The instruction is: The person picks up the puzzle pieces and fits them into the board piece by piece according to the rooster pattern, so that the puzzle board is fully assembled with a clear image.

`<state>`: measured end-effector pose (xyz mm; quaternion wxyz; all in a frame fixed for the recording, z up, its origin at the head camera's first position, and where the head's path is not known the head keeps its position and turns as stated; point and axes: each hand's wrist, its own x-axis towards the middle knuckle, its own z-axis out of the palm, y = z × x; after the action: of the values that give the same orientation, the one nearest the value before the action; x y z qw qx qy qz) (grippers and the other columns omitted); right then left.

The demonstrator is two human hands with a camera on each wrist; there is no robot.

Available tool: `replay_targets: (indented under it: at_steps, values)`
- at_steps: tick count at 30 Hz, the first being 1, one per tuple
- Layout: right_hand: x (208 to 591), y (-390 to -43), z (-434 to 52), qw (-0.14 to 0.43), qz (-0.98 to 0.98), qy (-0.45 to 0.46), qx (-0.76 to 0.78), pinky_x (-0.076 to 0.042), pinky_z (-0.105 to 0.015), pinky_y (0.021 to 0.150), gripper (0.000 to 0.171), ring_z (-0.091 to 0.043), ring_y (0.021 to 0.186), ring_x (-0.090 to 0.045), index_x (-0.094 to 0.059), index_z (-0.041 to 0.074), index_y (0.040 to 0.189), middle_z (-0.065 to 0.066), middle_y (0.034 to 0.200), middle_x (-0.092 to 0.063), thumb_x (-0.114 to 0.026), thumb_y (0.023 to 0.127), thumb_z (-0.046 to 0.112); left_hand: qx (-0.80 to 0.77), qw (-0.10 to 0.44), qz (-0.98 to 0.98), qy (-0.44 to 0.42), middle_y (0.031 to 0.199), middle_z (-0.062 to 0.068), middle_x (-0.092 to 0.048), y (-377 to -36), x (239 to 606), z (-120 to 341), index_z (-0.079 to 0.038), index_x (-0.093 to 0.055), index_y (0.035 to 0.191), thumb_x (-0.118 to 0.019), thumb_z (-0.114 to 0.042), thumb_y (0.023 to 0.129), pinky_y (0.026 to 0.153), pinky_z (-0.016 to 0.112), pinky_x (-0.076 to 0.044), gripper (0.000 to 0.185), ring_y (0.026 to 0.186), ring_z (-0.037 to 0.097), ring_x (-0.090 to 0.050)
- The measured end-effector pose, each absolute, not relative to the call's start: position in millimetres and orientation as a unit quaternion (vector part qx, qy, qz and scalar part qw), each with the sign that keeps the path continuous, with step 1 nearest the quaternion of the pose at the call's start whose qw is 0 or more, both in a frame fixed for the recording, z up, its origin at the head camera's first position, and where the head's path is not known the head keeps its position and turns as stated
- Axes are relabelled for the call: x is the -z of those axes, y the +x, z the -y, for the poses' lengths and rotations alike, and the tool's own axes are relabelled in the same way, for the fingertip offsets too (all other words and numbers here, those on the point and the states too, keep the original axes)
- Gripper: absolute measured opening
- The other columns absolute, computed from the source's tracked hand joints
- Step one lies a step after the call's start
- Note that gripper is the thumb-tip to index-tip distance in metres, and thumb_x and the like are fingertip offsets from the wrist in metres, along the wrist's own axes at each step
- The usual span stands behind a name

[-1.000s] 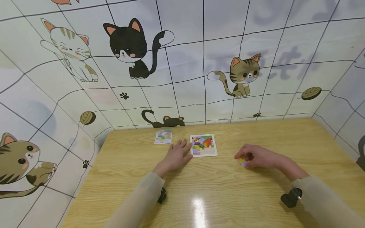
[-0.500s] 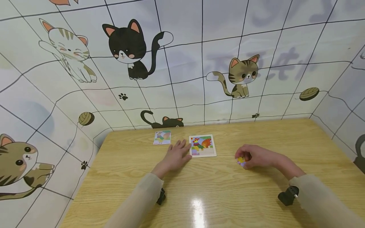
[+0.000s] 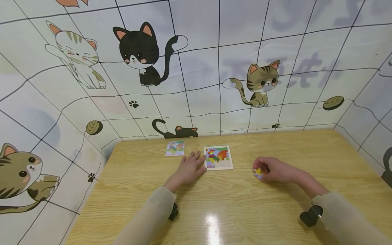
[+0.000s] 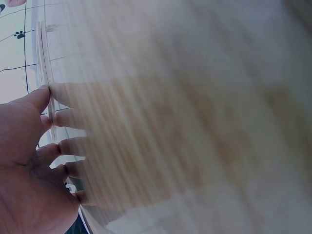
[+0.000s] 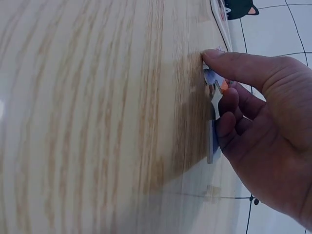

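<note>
My left hand (image 3: 188,169) lies with fingers spread at the left edge of a white-framed jigsaw puzzle (image 3: 217,159) showing a colourful rooster. Its thumb and fingertips touch the frame (image 4: 45,68), seen edge-on in the left wrist view. Part of the picture's lower right is bare pale board. To the right of the puzzle, my right hand (image 3: 273,169) holds a yellow and lilac jigsaw piece (image 3: 258,173) between thumb and fingers, low over the table. In the right wrist view, a flat piece edge (image 5: 211,141) shows below the fingers; the fingers hide much of what is held.
A pale printed rooster card (image 3: 175,148) lies at the back left, beyond my left hand. The wooden table (image 3: 232,207) ends against a cloth backdrop (image 3: 202,75) with cartoon cats. Dark wrist cameras (image 3: 311,215) stick out below the sleeves.
The jigsaw piece has turned slightly in my right fingers, so more of its yellow shows. My left hand stays against the puzzle frame.
</note>
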<state>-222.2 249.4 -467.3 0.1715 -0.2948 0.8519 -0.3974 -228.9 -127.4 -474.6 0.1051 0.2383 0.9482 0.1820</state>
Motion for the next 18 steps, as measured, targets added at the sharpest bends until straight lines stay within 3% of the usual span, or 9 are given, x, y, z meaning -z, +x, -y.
replay_targets:
  at_steps: [8,18]
  values:
    - [463.2,-218.1,-243.4,0.18,-0.843,-0.278,0.424,-0.051,-0.026,0.067,0.019,-0.015,0.08,-0.059,-0.064,0.004,0.11,-0.006,0.094,-0.067,-0.069,0.094,-0.003,-0.183,0.1,-0.948,0.239,0.166,0.018,-0.024,-230.1,476.5,126.9,-0.011,-0.04,0.159,-0.052,-0.038,0.108,0.119,0.067,-0.011,0.059,0.154,0.041,-0.016]
    - [462.1,-221.6,-231.1,0.115,-0.888,-0.261,0.362,-0.047,-0.027,0.067,0.017,-0.011,0.079,-0.053,-0.072,0.007,0.112,0.005,0.09,-0.063,-0.07,0.095,0.003,-0.181,0.099,-0.948,0.241,0.167,0.017,-0.023,-230.9,479.3,128.3,-0.012,-0.039,0.159,-0.051,-0.039,0.108,0.119,0.066,-0.01,0.059,0.154,0.04,-0.016]
